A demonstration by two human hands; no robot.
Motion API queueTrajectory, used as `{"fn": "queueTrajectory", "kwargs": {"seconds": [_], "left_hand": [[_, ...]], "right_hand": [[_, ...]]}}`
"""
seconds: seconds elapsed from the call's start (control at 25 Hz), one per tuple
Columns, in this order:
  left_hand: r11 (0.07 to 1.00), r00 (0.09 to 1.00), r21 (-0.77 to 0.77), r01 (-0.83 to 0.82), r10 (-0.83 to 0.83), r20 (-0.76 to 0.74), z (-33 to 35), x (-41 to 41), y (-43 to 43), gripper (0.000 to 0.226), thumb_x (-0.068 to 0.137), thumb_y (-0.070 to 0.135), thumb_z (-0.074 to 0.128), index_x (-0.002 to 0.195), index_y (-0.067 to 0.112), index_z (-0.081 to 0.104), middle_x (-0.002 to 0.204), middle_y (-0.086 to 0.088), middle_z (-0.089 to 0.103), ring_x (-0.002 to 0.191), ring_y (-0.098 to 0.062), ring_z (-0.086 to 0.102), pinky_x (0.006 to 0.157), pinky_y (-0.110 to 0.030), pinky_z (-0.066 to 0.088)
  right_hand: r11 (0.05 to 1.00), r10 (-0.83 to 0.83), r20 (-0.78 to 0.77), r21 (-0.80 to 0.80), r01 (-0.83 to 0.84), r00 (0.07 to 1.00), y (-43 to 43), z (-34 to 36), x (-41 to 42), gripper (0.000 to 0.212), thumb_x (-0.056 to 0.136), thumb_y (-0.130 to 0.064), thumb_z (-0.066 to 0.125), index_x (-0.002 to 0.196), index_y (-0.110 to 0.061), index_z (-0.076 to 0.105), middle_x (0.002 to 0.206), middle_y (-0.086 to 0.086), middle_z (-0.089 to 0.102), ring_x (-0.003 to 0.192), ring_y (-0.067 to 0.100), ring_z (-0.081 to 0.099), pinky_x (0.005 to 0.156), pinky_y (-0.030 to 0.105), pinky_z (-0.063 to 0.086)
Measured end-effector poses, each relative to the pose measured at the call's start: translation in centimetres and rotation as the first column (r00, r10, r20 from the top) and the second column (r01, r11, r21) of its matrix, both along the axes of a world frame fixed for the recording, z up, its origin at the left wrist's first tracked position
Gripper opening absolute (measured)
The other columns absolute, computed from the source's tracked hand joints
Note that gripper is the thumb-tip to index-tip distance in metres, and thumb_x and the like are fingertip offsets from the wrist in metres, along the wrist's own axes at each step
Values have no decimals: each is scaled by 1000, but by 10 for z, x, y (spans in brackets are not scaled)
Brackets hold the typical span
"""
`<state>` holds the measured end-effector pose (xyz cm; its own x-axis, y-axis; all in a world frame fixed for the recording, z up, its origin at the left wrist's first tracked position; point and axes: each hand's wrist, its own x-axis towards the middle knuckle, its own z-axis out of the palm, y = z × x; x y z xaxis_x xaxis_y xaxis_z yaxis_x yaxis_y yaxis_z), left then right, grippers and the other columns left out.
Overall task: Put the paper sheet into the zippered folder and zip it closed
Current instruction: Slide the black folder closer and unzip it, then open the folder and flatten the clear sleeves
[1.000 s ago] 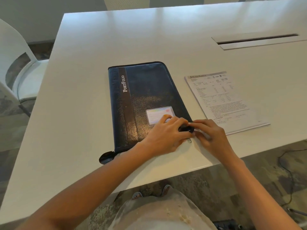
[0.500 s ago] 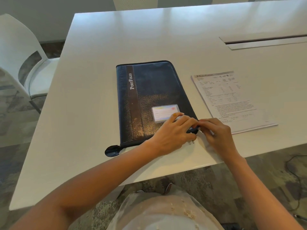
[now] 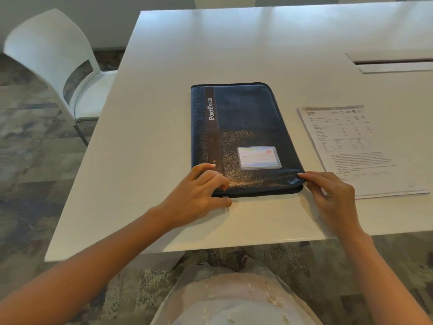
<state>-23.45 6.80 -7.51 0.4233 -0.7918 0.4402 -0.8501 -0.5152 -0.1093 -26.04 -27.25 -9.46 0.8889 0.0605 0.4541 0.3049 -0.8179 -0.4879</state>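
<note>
A dark blue zippered folder [image 3: 243,123] marked "PortFolio" lies flat on the white table [image 3: 234,43]. It has a name card window near its front edge. The printed paper sheet [image 3: 351,148] lies on the table just right of the folder, outside it. My left hand [image 3: 199,195] is at the folder's near left corner, fingers curled, thumb and fingers pinched on a small metal zipper pull [image 3: 226,209] at the near edge. My right hand [image 3: 330,195] grips the folder's near right corner with its fingertips.
A white chair [image 3: 54,55] stands at the table's left side. A long cable slot [image 3: 393,63] is set into the tabletop at the far right. The table's front edge runs just below my hands.
My left hand has slid left along the folder's near edge, from the near right corner to the near left corner. My right hand stayed at the right corner. The camera view shifted left.
</note>
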Motion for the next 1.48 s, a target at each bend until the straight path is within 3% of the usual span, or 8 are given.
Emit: {"fn": "queueTrajectory", "kwargs": {"seconds": [0.28,0.4,0.64,0.8,1.04,1.16,1.32,1.48], "left_hand": [[992,995,79,-97,96,16,11,-11,42,37,65,27,87,99,30,74,103,-10,67,101,-25,54,103,-42,35],[990,994,92,-106,105,16,13,-15,51,37,62,26,89,96,30,75,101,-10,68,96,-26,60,102,-43,37],[983,984,83,-164,169,-52,8,-21,80,27,72,30,81,98,31,75,105,-9,67,106,-25,48,100,-45,42],[979,947,-1,-203,196,-254,6,-25,82,27,90,47,56,105,32,74,116,-6,63,111,-22,48,98,-42,40],[891,842,-219,-397,259,-473,28,-11,50,36,95,44,46,109,24,73,114,1,69,104,-15,59,86,-35,48],[849,783,-210,-485,315,-536,44,3,25,38,95,46,50,114,22,71,120,2,68,110,-15,58,92,-38,49],[829,725,-118,-547,399,-561,75,24,1,50,93,55,46,124,21,65,129,2,63,118,-16,55,100,-40,46],[762,707,-261,-593,338,-622,117,38,-5,52,93,59,43,120,21,67,120,4,69,105,-13,63,90,-36,52]], "right_hand": [[1000,-10,-1,17,10,1000,0,0,0,25,85,-6,63,109,-5,71,104,15,72,90,23,65,85,3,42],[999,-33,-12,-1,33,999,-1,-2,0,26,84,1,66,109,-6,71,103,15,72,90,27,66,84,3,41],[1000,-29,-32,-3,29,999,1,1,-2,29,83,2,66,110,-6,70,104,17,71,91,28,66,84,5,42],[999,-23,-44,40,25,999,7,8,-7,30,84,2,64,113,-5,69,107,17,69,93,30,65,87,7,44],[991,-44,-9,128,45,999,18,24,-11,32,84,-4,65,116,-3,67,111,17,68,99,32,64,90,5,43],[966,-30,15,259,25,999,25,37,-11,36,85,-20,61,117,-4,67,115,16,67,104,30,64,94,15,48],[947,-48,172,322,-10,984,44,63,-3,31,88,-19,62,118,-12,65,117,11,66,107,29,64,92,48,54],[944,30,334,301,-137,942,76,100,8,27,93,-19,61,118,-10,64,115,11,66,107,28,64,90,49,55]]}}
